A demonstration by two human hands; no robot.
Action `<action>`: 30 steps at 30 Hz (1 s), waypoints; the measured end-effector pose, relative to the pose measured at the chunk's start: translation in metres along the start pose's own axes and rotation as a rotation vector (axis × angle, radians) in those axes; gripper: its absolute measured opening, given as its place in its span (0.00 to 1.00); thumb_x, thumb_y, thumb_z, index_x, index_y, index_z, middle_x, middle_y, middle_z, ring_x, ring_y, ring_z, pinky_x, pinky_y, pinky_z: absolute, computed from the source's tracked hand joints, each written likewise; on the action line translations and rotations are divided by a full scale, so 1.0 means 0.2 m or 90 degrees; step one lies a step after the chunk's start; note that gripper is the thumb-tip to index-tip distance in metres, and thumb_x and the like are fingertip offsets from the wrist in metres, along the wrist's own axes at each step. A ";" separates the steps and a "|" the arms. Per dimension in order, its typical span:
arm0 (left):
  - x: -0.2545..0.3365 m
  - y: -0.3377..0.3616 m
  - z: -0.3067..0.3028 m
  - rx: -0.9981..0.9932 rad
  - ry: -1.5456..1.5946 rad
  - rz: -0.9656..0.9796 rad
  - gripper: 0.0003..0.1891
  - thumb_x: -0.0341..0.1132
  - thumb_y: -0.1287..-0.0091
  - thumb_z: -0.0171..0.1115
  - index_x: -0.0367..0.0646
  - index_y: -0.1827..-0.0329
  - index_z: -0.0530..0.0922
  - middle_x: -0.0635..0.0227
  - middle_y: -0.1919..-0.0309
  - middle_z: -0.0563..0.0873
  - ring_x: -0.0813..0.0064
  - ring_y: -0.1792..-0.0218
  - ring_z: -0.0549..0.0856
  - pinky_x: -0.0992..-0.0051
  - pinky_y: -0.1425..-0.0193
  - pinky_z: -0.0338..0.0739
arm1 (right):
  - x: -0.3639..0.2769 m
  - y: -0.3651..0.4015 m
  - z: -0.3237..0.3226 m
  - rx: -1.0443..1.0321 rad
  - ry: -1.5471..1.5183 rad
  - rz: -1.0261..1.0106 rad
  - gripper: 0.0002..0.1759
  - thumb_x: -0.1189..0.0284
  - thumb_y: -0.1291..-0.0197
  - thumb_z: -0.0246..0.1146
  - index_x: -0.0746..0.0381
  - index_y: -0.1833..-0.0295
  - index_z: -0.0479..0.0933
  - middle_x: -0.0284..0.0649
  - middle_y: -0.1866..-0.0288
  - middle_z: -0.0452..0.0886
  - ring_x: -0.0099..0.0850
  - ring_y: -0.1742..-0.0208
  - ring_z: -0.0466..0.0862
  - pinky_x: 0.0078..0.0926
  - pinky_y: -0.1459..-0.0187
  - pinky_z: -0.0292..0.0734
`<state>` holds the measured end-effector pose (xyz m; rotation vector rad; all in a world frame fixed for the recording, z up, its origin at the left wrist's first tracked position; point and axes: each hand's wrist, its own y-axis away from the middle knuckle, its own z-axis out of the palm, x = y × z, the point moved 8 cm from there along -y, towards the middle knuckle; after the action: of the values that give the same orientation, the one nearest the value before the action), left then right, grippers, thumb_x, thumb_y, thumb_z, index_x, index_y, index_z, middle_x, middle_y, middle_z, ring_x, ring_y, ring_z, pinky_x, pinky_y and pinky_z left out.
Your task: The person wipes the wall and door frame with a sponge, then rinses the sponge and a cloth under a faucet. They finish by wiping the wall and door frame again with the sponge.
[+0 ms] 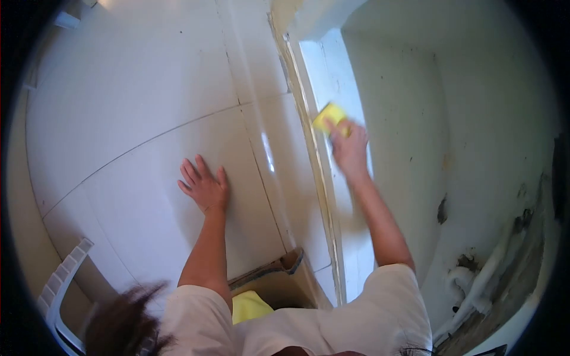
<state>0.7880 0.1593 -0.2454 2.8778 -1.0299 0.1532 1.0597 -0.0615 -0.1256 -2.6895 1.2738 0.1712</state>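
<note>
My right hand [351,145] is closed around a yellow sponge [328,115], pressed to the white tiled strip [325,65] just right of the raised yellowish edge [309,115]. The hand and sponge are slightly blurred. On the pale floor tiles [148,172] my left hand [206,185] lies flat with its fingers spread, holding nothing.
A cardboard box [297,276] with a yellow cloth-like thing [249,307] in it stands close to my body. White pipes [481,291] run along the stained wall [409,118] at right. A light plastic frame [64,276] is at lower left.
</note>
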 end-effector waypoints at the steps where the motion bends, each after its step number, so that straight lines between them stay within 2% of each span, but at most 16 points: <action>1: -0.01 0.02 -0.01 0.013 0.013 0.012 0.34 0.55 0.37 0.46 0.47 0.32 0.54 0.55 0.32 0.51 0.59 0.30 0.48 0.45 0.33 0.42 | 0.19 -0.07 0.07 -0.046 0.055 0.105 0.15 0.71 0.43 0.54 0.51 0.51 0.78 0.47 0.54 0.72 0.45 0.53 0.71 0.42 0.52 0.67; 2: -0.01 0.04 0.00 0.000 0.008 0.022 0.34 0.55 0.37 0.46 0.47 0.32 0.54 0.55 0.32 0.51 0.59 0.30 0.48 0.45 0.33 0.42 | 0.39 -0.11 0.12 -0.093 0.114 0.208 0.15 0.71 0.43 0.54 0.48 0.51 0.78 0.46 0.52 0.72 0.45 0.51 0.71 0.45 0.53 0.67; 3: 0.00 0.04 0.01 0.001 -0.005 0.009 0.34 0.55 0.37 0.46 0.47 0.32 0.54 0.55 0.32 0.52 0.59 0.30 0.49 0.46 0.33 0.41 | 0.51 -0.19 -0.02 0.093 0.086 0.199 0.16 0.70 0.42 0.53 0.48 0.48 0.75 0.46 0.47 0.71 0.45 0.48 0.70 0.46 0.52 0.67; 5: 0.01 0.00 0.01 0.012 -0.017 0.002 0.34 0.55 0.37 0.46 0.47 0.32 0.54 0.56 0.32 0.52 0.59 0.30 0.50 0.47 0.33 0.40 | 0.69 -0.31 -0.18 0.114 0.243 0.181 0.18 0.68 0.39 0.50 0.50 0.43 0.71 0.46 0.51 0.71 0.43 0.51 0.71 0.41 0.53 0.69; 8: 0.02 0.05 0.01 0.009 0.005 0.010 0.33 0.55 0.37 0.46 0.48 0.32 0.55 0.56 0.32 0.53 0.59 0.30 0.50 0.47 0.33 0.41 | 0.49 -0.13 -0.30 0.175 0.205 0.037 0.13 0.69 0.38 0.51 0.58 0.49 0.73 0.44 0.56 0.70 0.35 0.57 0.72 0.30 0.58 0.71; 9: 0.01 0.04 0.02 0.021 -0.002 0.009 0.33 0.56 0.37 0.46 0.49 0.32 0.55 0.55 0.32 0.52 0.59 0.31 0.49 0.46 0.33 0.41 | 0.42 0.03 -0.29 0.073 -0.091 0.191 0.09 0.68 0.39 0.55 0.64 0.61 0.72 0.37 0.65 0.70 0.26 0.65 0.71 0.22 0.64 0.70; 10: 0.00 0.03 0.03 0.034 -0.011 0.006 0.33 0.56 0.37 0.46 0.49 0.32 0.55 0.55 0.32 0.51 0.58 0.31 0.49 0.45 0.34 0.42 | 0.32 0.26 -0.21 0.105 -0.653 0.323 0.13 0.66 0.40 0.57 0.64 0.71 0.68 0.29 0.74 0.65 0.20 0.72 0.67 0.18 0.67 0.67; 12: 0.01 0.04 0.03 0.035 -0.007 0.014 0.33 0.56 0.37 0.46 0.49 0.32 0.55 0.55 0.32 0.52 0.58 0.31 0.49 0.45 0.34 0.42 | 0.15 0.74 -0.05 -0.204 -0.371 0.405 0.10 0.72 0.43 0.59 0.61 0.55 0.75 0.33 0.64 0.67 0.22 0.64 0.69 0.20 0.63 0.69; 13: 0.01 0.04 0.02 0.045 -0.002 0.016 0.33 0.56 0.37 0.45 0.49 0.32 0.55 0.54 0.32 0.52 0.58 0.31 0.50 0.45 0.34 0.41 | -0.01 0.88 -0.13 -0.150 -0.169 0.129 0.10 0.71 0.43 0.58 0.61 0.56 0.75 0.37 0.66 0.69 0.29 0.64 0.71 0.29 0.60 0.67; 15: 0.01 0.03 0.01 0.051 -0.010 0.013 0.33 0.56 0.37 0.46 0.49 0.32 0.55 0.55 0.32 0.54 0.58 0.31 0.50 0.46 0.34 0.42 | -0.10 0.98 -0.14 -0.094 0.033 -0.146 0.10 0.69 0.43 0.57 0.61 0.58 0.76 0.41 0.68 0.72 0.35 0.63 0.72 0.38 0.57 0.65; 17: 0.01 0.05 0.03 0.051 -0.020 0.024 0.34 0.57 0.37 0.46 0.49 0.32 0.56 0.55 0.32 0.55 0.59 0.31 0.51 0.47 0.33 0.42 | 0.12 0.82 -0.04 -0.041 0.146 -0.198 0.11 0.72 0.44 0.55 0.58 0.55 0.76 0.43 0.63 0.72 0.41 0.56 0.71 0.44 0.54 0.62; 18: 0.01 0.04 0.04 0.065 -0.026 0.021 0.33 0.57 0.37 0.46 0.49 0.32 0.56 0.55 0.32 0.55 0.59 0.31 0.52 0.46 0.34 0.43 | 0.41 0.59 0.11 -0.204 0.182 0.014 0.14 0.73 0.45 0.55 0.55 0.52 0.75 0.43 0.59 0.71 0.43 0.53 0.70 0.45 0.56 0.63; 20: 0.01 0.05 0.04 0.082 -0.027 0.016 0.33 0.57 0.37 0.46 0.50 0.32 0.56 0.55 0.32 0.55 0.59 0.31 0.52 0.46 0.34 0.44 | 0.53 0.17 -0.14 0.055 0.220 -0.030 0.17 0.72 0.44 0.54 0.55 0.47 0.73 0.43 0.56 0.73 0.44 0.53 0.72 0.46 0.54 0.64; 23: 0.01 0.04 0.02 0.082 -0.043 0.021 0.33 0.57 0.38 0.46 0.51 0.33 0.56 0.56 0.32 0.55 0.59 0.31 0.53 0.46 0.35 0.45 | 0.70 -0.09 -0.28 0.048 0.101 0.147 0.20 0.71 0.37 0.49 0.55 0.38 0.67 0.45 0.53 0.72 0.42 0.51 0.70 0.39 0.48 0.64; 26: 0.03 0.05 0.02 0.080 -0.024 0.015 0.33 0.58 0.37 0.45 0.52 0.33 0.56 0.56 0.32 0.55 0.60 0.31 0.53 0.46 0.34 0.45 | 0.71 0.14 -0.31 0.247 0.013 0.026 0.23 0.77 0.43 0.53 0.52 0.40 0.70 0.43 0.55 0.73 0.41 0.53 0.70 0.40 0.50 0.65; 30: 0.02 0.05 0.03 0.057 -0.032 0.009 0.34 0.59 0.37 0.42 0.50 0.32 0.55 0.55 0.32 0.54 0.60 0.31 0.51 0.47 0.33 0.41 | 0.80 0.97 -0.42 0.298 -0.183 0.346 0.24 0.60 0.34 0.43 0.57 0.35 0.63 0.45 0.54 0.69 0.36 0.49 0.67 0.33 0.43 0.61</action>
<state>0.7855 0.1488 -0.2507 2.9696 -1.0780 0.1304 1.0130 -0.3203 -0.0889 -1.8196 1.6654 0.2717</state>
